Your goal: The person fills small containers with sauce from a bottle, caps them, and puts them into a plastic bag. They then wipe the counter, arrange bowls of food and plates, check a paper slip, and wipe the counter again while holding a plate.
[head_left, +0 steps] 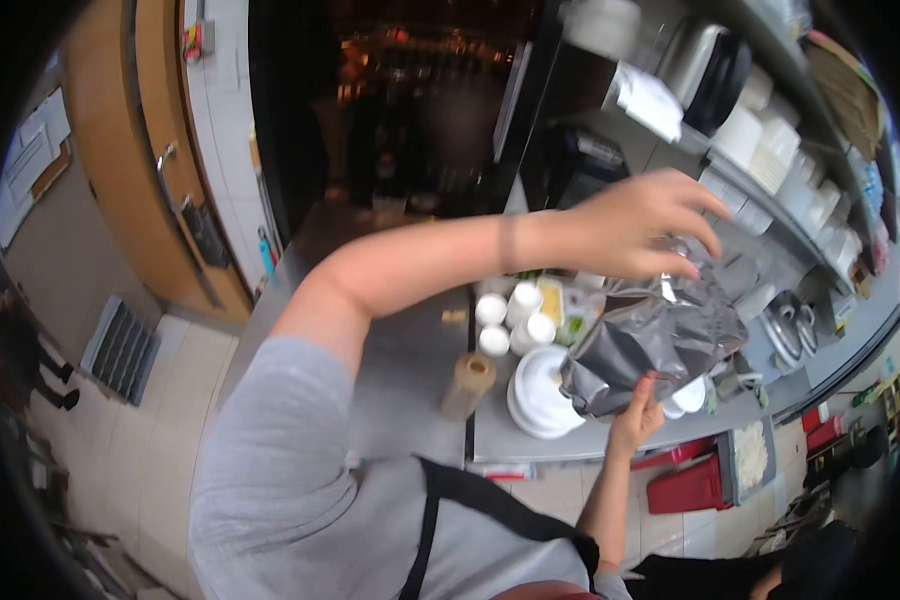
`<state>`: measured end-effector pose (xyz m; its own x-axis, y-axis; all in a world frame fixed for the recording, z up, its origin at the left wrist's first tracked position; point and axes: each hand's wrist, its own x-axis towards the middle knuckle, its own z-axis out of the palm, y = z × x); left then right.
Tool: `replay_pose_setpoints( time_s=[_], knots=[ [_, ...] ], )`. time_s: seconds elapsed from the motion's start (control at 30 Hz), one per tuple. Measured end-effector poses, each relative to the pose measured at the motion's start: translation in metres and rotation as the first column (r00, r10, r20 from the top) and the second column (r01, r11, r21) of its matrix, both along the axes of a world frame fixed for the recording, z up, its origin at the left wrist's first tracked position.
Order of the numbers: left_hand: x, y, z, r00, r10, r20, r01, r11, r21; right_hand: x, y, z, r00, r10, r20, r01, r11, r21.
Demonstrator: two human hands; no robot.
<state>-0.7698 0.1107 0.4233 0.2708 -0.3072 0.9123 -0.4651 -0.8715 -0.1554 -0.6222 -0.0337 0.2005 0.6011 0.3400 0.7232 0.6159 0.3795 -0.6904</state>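
Observation:
My left hand (650, 228) reaches across from the left, over a crinkled silver foil bag (660, 345). Its fingers are spread and curved, slightly blurred, and nothing shows clearly between them. My right hand (634, 422) grips the bag's lower edge, with the thumb on the near face. What the bag holds is hidden. Beside the bag on the counter are white round lids or bowls (545, 392) in a stack. Several small white cups (515, 315) stand just behind them, and a tan bottle (470, 385) is to their left.
Shelves (770, 180) with white containers rise at the back right. A dark window (400, 110) and a wooden door (160, 150) lie to the left. Below the counter's right edge are a red bin (685, 487) and a grey tub (750, 460) of white pieces.

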Motion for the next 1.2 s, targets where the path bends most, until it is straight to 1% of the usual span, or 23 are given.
replay_pose_setpoints(
  time_s=[0.03,0.07,0.1,0.2,0.3,0.37,0.4,0.47,0.5,0.53,0.57,0.6,0.63,0.67,0.73,0.83,0.93,1.0,1.03,1.07,1.13,1.17,1.2],
  knots=[
    [-0.025,0.011,0.003,0.997,0.07,-0.009,-0.071,0.994,-0.078,0.007,0.003,0.019,0.971,0.169,-0.169,-0.154,0.983,0.096],
    [-0.052,0.025,0.001,0.99,0.138,-0.022,-0.14,0.977,-0.162,0.008,0.007,0.047,0.958,0.143,-0.25,-0.099,0.979,0.178],
    [-0.075,0.036,-0.01,0.992,0.118,-0.039,-0.124,0.956,-0.266,0.025,0.013,0.066,0.973,0.07,-0.219,-0.023,0.977,0.211],
    [-0.133,0.077,-0.103,0.894,0.177,-0.411,-0.369,0.811,-0.455,0.013,0.016,0.183,0.967,0.225,-0.119,-0.16,0.901,0.404],
    [-0.191,0.098,-0.245,0.793,0.024,-0.608,-0.555,0.441,-0.706,0.026,0.043,0.282,0.951,0.301,0.069,-0.288,0.782,0.553],
    [-0.229,0.093,-0.325,0.629,-0.065,-0.775,-0.754,0.191,-0.628,0.018,0.064,0.355,0.932,0.335,0.136,-0.35,0.741,0.573],
    [-0.242,0.09,-0.376,0.631,-0.119,-0.767,-0.771,0.016,-0.637,0.018,0.079,0.394,0.909,0.363,0.205,-0.412,0.708,0.573],
    [-0.258,0.066,-0.424,0.509,0.14,-0.849,-0.854,-0.038,-0.519,-0.016,0.116,0.464,0.924,0.234,0.303,-0.38,0.654,0.654],
    [-0.261,0.056,-0.439,0.515,0.144,-0.845,-0.849,-0.051,-0.526,-0.027,0.133,0.493,0.954,-0.021,0.3,-0.194,0.721,0.666],
    [-0.265,0.047,-0.452,0.404,0.31,-0.861,-0.878,-0.132,-0.459,-0.032,0.158,0.527,0.94,-0.178,0.292,-0.084,0.707,0.702],
    [-0.271,0.04,-0.463,0.264,0.452,-0.852,-0.891,-0.225,-0.395,-0.049,0.176,0.547,0.838,-0.492,0.237,0.17,0.646,0.744],
    [-0.28,0.037,-0.472,0.259,0.446,-0.857,-0.888,-0.24,-0.393,-0.059,0.195,0.567,0.887,-0.405,0.225,0.157,0.72,0.676],
    [-0.29,0.035,-0.481,0.22,0.54,-0.812,-0.927,-0.144,-0.347,-0.057,0.223,0.593,0.747,-0.65,0.136,0.329,0.54,0.775],
    [-0.298,0.033,-0.487,0.192,0.628,-0.754,-0.956,-0.052,-0.287,-0.056,0.247,0.617,0.63,-0.77,0.097,0.457,0.469,0.755],
    [-0.304,0.028,-0.483,0.173,0.628,-0.759,-0.962,-0.059,-0.268,-0.15,0.234,0.566,0.846,-0.457,0.275,0.026,0.55,0.835],
    [-0.306,0.027,-0.471,0.174,0.618,-0.767,-0.961,-0.063,-0.269,-0.153,0.282,0.6,0.809,-0.577,0.118,0.18,0.433,0.883],
    [-0.308,0.029,-0.472,0.198,0.581,-0.789,-0.951,-0.08,-0.298,-0.105,0.34,0.666,0.751,-0.635,0.183,0.292,0.568,0.769],
    [-0.309,0.034,-0.473,0.208,0.564,-0.799,-0.949,-0.083,-0.305,-0.113,0.354,0.669,0.709,-0.619,0.336,0.248,0.666,0.703],
    [-0.309,0.035,-0.472,0.215,0.563,-0.798,-0.946,-0.085,-0.314,-0.103,0.368,0.696,0.661,-0.635,0.399,0.459,0.763,0.454],
    [-0.309,0.034,-0.471,0.223,0.56,-0.798,-0.943,-0.083,-0.322,-0.11,0.368,0.687,0.657,-0.586,0.474,0.567,0.799,0.2],
    [-0.308,0.035,-0.467,0.23,0.554,-0.8,-0.941,-0.082,-0.328,-0.095,0.386,0.676,0.498,-0.723,0.478,0.57,0.689,0.448],
    [-0.308,0.037,-0.466,0.238,0.554,-0.798,-0.937,-0.085,-0.338,-0.167,0.346,0.575,0.37,-0.768,0.523,0.569,0.633,0.526],
    [-0.307,0.039,-0.465,0.236,0.547,-0.803,-0.939,-0.083,-0.333,-0.161,0.36,0.575,0.357,-0.776,0.52,0.551,0.625,0.554]
  ],
)
